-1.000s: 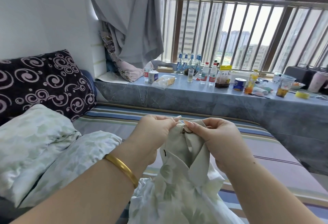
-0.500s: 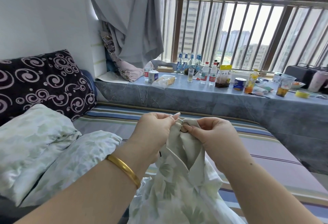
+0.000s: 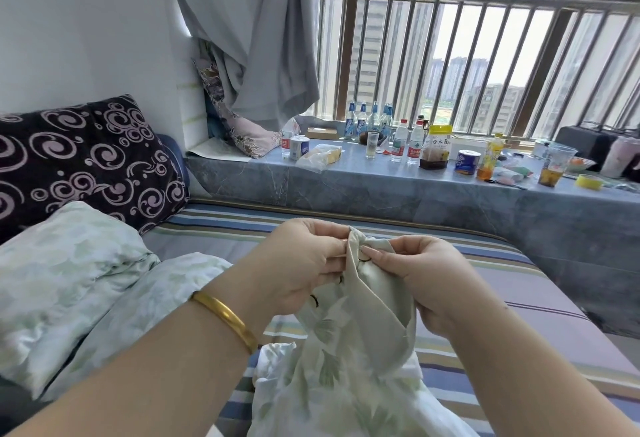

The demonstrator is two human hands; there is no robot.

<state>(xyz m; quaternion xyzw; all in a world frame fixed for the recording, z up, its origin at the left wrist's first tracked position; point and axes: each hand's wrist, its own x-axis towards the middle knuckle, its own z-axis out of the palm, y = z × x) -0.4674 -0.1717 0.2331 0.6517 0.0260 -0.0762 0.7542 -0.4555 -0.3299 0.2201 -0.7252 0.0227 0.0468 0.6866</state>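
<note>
A pale green leaf-print cloth cover [image 3: 349, 360] with a plain green placket hangs bunched in front of me over the striped bed. My left hand [image 3: 298, 267], with a gold bangle on its wrist, pinches the top edge of the cloth. My right hand [image 3: 426, 274] pinches the same edge from the other side, fingertips at a small dark button [image 3: 363, 258]. The two hands almost touch at the top of the cloth. Further dark buttons show lower on the placket.
A striped mattress [image 3: 519, 284] lies under my hands. Two leaf-print pillows [image 3: 69, 274] and a dark swirl-pattern cushion [image 3: 76, 163] lie at the left. A stone window ledge [image 3: 381, 191] behind holds several bottles, cups and jars. A grey curtain [image 3: 256, 35] hangs above it.
Both hands have dropped slightly and drawn closer at the cloth's top edge. The fingers have worked along the placket around the button.
</note>
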